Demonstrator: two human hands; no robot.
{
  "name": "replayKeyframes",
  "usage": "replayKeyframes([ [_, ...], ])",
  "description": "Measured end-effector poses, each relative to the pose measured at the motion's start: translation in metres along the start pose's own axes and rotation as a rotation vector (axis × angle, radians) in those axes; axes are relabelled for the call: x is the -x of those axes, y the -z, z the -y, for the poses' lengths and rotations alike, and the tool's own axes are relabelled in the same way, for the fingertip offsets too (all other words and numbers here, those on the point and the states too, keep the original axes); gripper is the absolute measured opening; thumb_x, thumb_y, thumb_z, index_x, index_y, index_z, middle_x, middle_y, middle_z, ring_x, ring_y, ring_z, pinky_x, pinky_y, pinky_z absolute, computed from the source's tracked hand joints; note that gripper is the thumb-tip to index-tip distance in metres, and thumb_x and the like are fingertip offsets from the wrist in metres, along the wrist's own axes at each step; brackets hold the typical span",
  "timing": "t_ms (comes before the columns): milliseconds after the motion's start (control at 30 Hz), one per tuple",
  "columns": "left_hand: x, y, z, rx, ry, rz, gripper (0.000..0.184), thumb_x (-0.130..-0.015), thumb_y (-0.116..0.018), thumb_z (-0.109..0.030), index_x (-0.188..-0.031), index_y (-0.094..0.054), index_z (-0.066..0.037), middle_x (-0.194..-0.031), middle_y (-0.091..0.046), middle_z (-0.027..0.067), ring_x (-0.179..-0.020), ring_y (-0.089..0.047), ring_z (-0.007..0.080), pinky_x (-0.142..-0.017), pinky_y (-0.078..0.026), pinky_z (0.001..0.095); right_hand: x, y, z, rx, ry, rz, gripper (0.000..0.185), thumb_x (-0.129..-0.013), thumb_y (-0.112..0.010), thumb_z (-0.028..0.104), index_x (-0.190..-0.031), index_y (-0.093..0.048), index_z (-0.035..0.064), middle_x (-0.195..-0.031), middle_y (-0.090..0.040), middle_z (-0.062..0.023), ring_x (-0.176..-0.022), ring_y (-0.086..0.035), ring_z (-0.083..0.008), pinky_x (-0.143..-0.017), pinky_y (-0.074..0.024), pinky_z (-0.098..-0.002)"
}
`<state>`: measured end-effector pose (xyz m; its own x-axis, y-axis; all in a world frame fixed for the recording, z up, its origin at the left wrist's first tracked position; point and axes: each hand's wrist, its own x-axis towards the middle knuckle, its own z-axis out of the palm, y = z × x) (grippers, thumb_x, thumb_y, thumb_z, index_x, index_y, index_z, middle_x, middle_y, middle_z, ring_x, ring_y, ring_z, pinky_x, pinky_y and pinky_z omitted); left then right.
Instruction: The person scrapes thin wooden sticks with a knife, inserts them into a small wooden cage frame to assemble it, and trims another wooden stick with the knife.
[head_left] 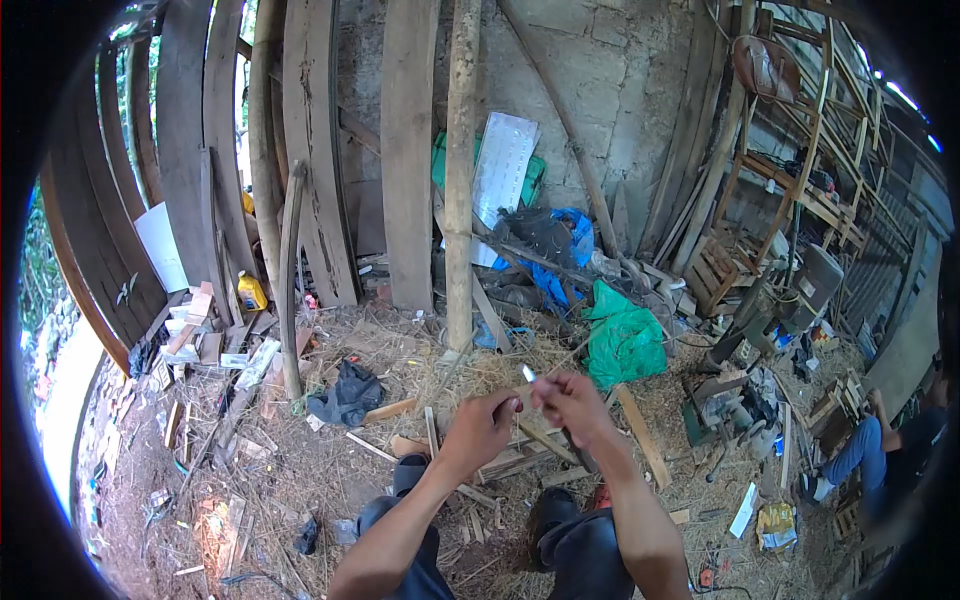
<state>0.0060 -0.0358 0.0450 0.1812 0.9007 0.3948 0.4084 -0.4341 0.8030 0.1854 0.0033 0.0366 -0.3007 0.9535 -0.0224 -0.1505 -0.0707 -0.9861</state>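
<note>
Both of my hands are held out in front of me, close together above the littered ground. My right hand (572,407) is closed around a slim tool with a bright, pale tip (528,373); it may be a knife, but its kind is not clear. The tip sticks up past the thumb side, and a dark part shows under the palm. Just to the left, my left hand (486,425) has its fingers curled in, with the thumb toward the right hand. Whatever those fingers hold, if anything, is hidden.
A bamboo post (460,190) stands ahead, near a green sack (622,335) and blue plastic (580,240). Wood scraps and straw cover the ground around my shoes (552,520). At far right sits another person (868,455). A black cloth (348,393) lies left, a yellow bottle (251,292) farther back.
</note>
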Motion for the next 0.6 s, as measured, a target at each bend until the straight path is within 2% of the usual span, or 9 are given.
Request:
replayKeyframes([
  [67,-0.001,0.0,0.008,0.049,-0.032,-0.037,0.011,-0.088,-0.054,-0.009,-0.091,-0.062,-0.002,-0.065,-0.056,0.0177,-0.053,-0.052,0.0263,-0.054,-0.041,0.0349,-0.001,-0.001,0.006,-0.015,0.001,-0.026,0.017,-0.09,-0.06,0.018,-0.09,-0.059,0.0009,-0.073,-0.061,-0.0029,-0.048,-0.04,-0.0039,-0.041,-0.0284,-0.0194],
  [200,-0.002,-0.002,0.003,-0.005,-0.009,-0.045,0.011,-0.088,-0.054,-0.008,-0.092,-0.062,-0.002,-0.066,-0.057,0.0194,-0.056,-0.056,0.0287,-0.055,-0.042,0.0365,0.0,-0.011,0.005,-0.023,-0.002,-0.002,0.016,-0.091,-0.059,0.017,-0.09,-0.059,0.0003,-0.072,-0.06,-0.002,-0.048,-0.04,-0.0039,-0.04,-0.0291,-0.0197],
  [267,-0.002,0.006,0.0,-0.029,0.075,-0.004,0.011,-0.088,-0.054,-0.008,-0.092,-0.061,-0.001,-0.067,-0.057,0.0206,-0.058,-0.056,0.0326,-0.056,-0.042,0.0374,0.003,-0.015,0.005,0.008,-0.021,0.016,0.016,-0.091,-0.059,0.016,-0.089,-0.058,0.0004,-0.072,-0.06,-0.0019,-0.048,-0.04,-0.0035,-0.04,-0.0286,-0.0199],
  [300,-0.003,0.004,0.004,-0.037,0.076,-0.004,0.011,-0.088,-0.054,-0.008,-0.092,-0.061,-0.001,-0.067,-0.057,0.0206,-0.058,-0.056,0.0326,-0.056,-0.042,0.0374,-0.001,-0.014,0.005,0.002,-0.019,0.02,0.016,-0.091,-0.059,0.016,-0.089,-0.058,0.0004,-0.072,-0.06,-0.0019,-0.048,-0.04,-0.0035,-0.04,-0.0286,-0.0199],
  [367,-0.004,-0.008,0.013,0.008,-0.127,-0.133,0.009,-0.086,-0.054,-0.007,-0.089,-0.061,-0.003,-0.061,-0.055,0.0201,-0.051,-0.054,0.0332,-0.051,-0.042,0.0389,-0.006,-0.01,0.004,-0.026,0.033,-0.073,0.015,-0.091,-0.058,0.015,-0.088,-0.058,0.0007,-0.072,-0.06,-0.002,-0.048,-0.04,-0.0033,-0.04,-0.0279,-0.0199],
  [400,-0.004,-0.005,0.008,0.015,-0.128,-0.132,0.009,-0.086,-0.054,-0.007,-0.089,-0.061,-0.003,-0.061,-0.055,0.0201,-0.051,-0.054,0.0332,-0.051,-0.042,0.0389,-0.005,-0.015,0.005,-0.01,0.024,-0.067,0.014,-0.091,-0.058,0.015,-0.087,-0.058,0.001,-0.069,-0.058,-0.001,-0.048,-0.04,-0.0031,-0.04,-0.0273,-0.0197],
  [467,-0.002,0.008,-0.005,-0.048,0.103,0.02,0.011,-0.087,-0.055,-0.008,-0.091,-0.062,-0.001,-0.069,-0.059,0.0206,-0.061,-0.06,0.0326,-0.057,-0.044,0.0367,-0.004,-0.011,0.006,-0.017,0.014,-0.072,0.014,-0.091,-0.058,0.014,-0.088,-0.058,0.001,-0.069,-0.058,-0.0009,-0.048,-0.04,-0.0031,-0.04,-0.0271,-0.0196],
  [600,-0.002,-0.007,0.01,-0.035,0.019,-0.055,0.011,-0.087,-0.054,-0.008,-0.09,-0.062,-0.001,-0.07,-0.06,0.0191,-0.062,-0.062,0.0297,-0.058,-0.044,0.0357,-0.001,-0.017,0.006,0.008,0.003,-0.026,0.016,-0.091,-0.058,0.016,-0.084,-0.058,0.0014,-0.065,-0.055,-0.0002,-0.046,-0.038,-0.0034,-0.04,-0.0258,-0.0205],
])
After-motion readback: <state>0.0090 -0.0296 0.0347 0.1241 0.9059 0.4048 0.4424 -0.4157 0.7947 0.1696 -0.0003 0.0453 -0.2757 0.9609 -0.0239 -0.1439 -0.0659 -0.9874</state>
